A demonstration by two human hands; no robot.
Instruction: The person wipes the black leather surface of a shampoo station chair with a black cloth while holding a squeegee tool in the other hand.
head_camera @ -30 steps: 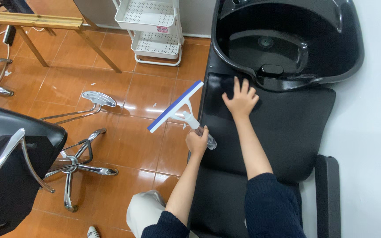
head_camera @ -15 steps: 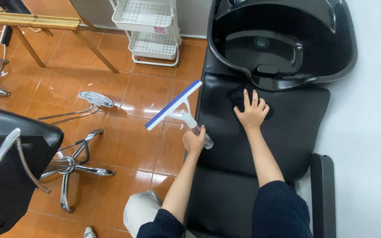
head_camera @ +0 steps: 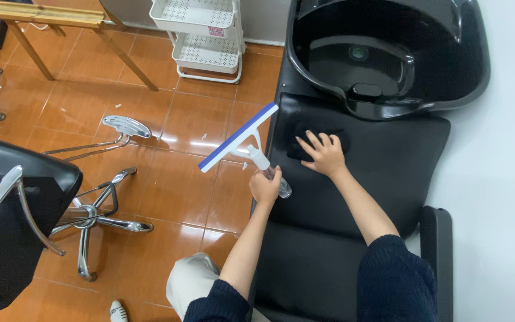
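On the black padded seat (head_camera: 388, 161) of the shampoo chair, just below the black wash basin (head_camera: 388, 53), a dark cloth (head_camera: 308, 134) is pressed flat under the right hand (head_camera: 323, 153), fingers spread over it rather than closed around it. Out past the seat's left edge, a spray-bottle squeegee (head_camera: 251, 149) is clenched in the left hand (head_camera: 265, 186), its blue-and-white blade (head_camera: 238, 138) held tilted above the orange tiled floor (head_camera: 168, 119).

Trouble could be had here. The cloth is only pinned, not gripped, so it could be slid off the slick padding by a hard push. The squeegee is carried out over the tiles, and a loosened fist would mean a drop. The blade could also be knocked against the seat edge, and the bottle might be squeezed by accident, so that the shiny tiles are wetted.
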